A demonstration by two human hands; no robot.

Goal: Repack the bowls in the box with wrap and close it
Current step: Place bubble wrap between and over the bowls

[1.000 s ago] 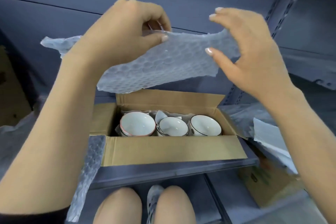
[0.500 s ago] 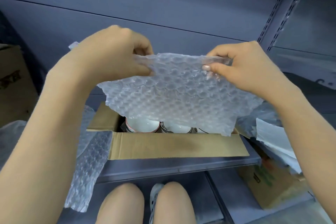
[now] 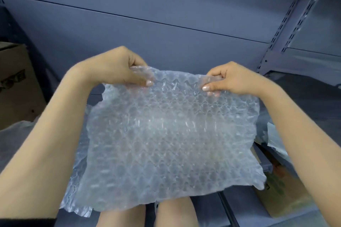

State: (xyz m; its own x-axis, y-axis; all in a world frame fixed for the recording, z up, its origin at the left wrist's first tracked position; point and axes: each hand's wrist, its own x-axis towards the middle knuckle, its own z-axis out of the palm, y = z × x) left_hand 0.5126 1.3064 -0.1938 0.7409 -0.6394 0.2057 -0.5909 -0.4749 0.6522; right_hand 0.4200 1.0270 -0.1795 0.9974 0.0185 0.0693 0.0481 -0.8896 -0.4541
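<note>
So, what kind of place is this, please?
Probably a storeroom or warehouse aisle. Blue metal shelving with a slotted upright fills the view, cardboard cartons stand at the left and lower right, and both hands hold a bubble wrap sheet for packing.

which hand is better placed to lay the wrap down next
Neither clearly: left hand and right hand pinch opposite top corners of the bubble wrap in an even grip.
</note>
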